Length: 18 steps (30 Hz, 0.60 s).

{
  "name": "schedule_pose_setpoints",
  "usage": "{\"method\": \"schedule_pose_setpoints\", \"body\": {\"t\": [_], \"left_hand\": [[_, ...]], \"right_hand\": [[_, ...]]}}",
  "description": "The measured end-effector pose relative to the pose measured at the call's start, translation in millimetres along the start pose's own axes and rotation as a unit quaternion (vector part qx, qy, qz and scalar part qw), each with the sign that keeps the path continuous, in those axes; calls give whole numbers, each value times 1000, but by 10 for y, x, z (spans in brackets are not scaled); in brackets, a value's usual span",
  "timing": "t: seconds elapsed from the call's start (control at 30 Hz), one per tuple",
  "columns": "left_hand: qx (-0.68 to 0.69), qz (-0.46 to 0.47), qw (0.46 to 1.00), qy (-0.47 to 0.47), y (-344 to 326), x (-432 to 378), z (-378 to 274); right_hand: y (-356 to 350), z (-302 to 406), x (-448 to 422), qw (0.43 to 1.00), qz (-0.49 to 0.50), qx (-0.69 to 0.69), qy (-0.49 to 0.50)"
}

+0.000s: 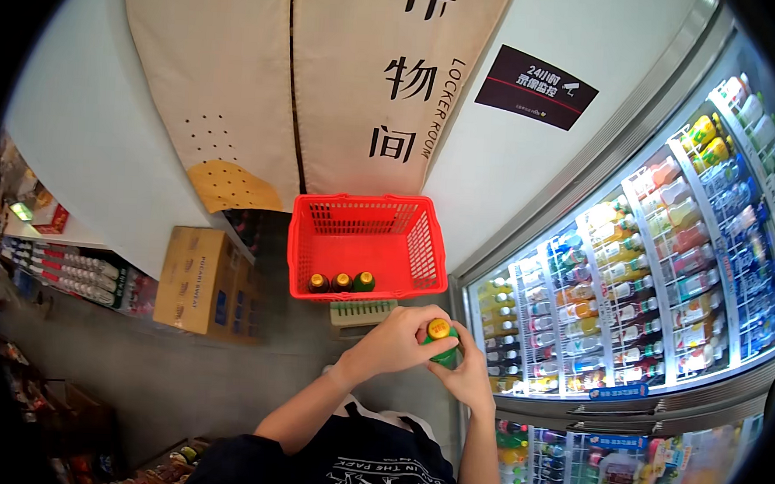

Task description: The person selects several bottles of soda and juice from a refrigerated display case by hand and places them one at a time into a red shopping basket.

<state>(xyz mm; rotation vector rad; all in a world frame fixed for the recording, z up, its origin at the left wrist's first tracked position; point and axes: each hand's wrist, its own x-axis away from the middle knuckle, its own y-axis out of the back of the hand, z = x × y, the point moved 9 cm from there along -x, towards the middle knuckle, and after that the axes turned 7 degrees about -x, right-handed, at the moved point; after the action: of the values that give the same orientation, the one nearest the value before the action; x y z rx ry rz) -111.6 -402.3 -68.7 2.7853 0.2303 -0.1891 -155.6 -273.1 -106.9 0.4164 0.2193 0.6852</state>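
Note:
A green bottle with a yellow cap (438, 329) is held upright in front of my body. My left hand (399, 338) wraps it from the left, the thumb lying across it just below the cap. On its other side my right hand (471, 374) grips it lower down, and the fingers hide most of the bottle. Beyond my hands stands a red plastic shopping basket (361, 247). Along its near wall, two dark bottles (341, 282) and one green bottle (364, 281) stand in a row, all with yellow caps.
A lit drinks refrigerator (595, 299) full of bottles runs along the right. Cardboard cartons (191, 281) sit on the floor at left, near shelves of goods (77, 268). A beige door curtain (362, 96) hangs behind the basket. A pale slotted object (361, 313) lies beneath the basket's near edge.

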Motion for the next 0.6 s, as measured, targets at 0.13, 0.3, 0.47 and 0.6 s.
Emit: {"method": "schedule_pose_setpoints", "body": {"t": [0.13,0.3,0.47,0.6], "left_hand": [[59,1,998,-27,89,-10,16],[45,-40,996,-66,130,-11,68],[59,-61,993,-77,315,-189,246],[43,-82,995,-43,495,-357,523]], "right_hand": [[-79,111,-134,999,-3,43,-32],[-189,238,-363,999,22,35,17],[-298,-3,-695,999,32,39,17],[-466,-19,-1117,997,48,51,37]]}}
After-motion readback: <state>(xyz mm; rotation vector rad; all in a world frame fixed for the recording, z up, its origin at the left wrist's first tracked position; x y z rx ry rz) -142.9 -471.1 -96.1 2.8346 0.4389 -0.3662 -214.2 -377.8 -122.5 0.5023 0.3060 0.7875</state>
